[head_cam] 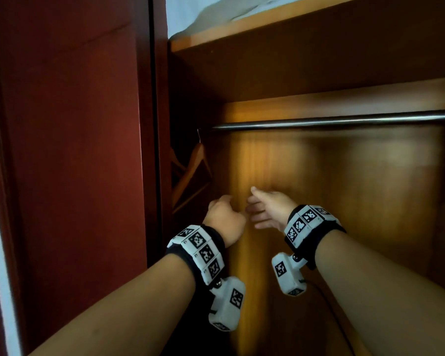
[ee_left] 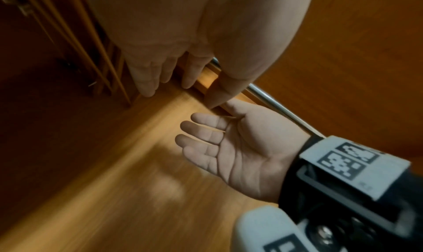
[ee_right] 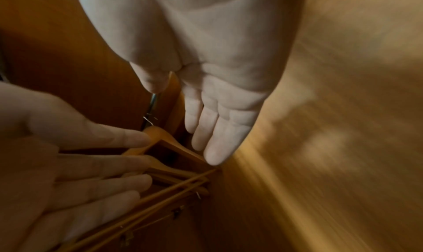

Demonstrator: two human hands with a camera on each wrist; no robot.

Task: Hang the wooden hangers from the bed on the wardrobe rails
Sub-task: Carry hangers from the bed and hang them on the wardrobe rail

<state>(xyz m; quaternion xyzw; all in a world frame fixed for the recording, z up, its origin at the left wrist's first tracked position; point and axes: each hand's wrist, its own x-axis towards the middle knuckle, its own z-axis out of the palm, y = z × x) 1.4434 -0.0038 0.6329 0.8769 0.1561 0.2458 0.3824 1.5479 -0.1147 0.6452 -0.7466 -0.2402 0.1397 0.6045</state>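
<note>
Several light-brown wooden hangers with thin metal hooks hang at the far left end of the round polished metal wardrobe rail, bunched close together against the left inner wall of the wardrobe. The right wrist view shows at least three of them, with their lower bars overlapping; an exact count cannot be made because the frame is blurred. The rest of the rail, running to the right, carries nothing in view. The left hand is held in front of the orange-brown wooden back panel, just right of the hanging group, with fingers loosely extended and nothing in them. The right hand is just beside it, palm spread and fingers straight, likewise empty. Neither hand touches a hanger or the rail. Judged from this arrangement, one batch of hangers is already placed and no hanger is in transit. The bed is not in view, so whether further hangers remain on it cannot be told. A wooden shelf sits above the rail, and the dark red wardrobe door stands at the left.
</note>
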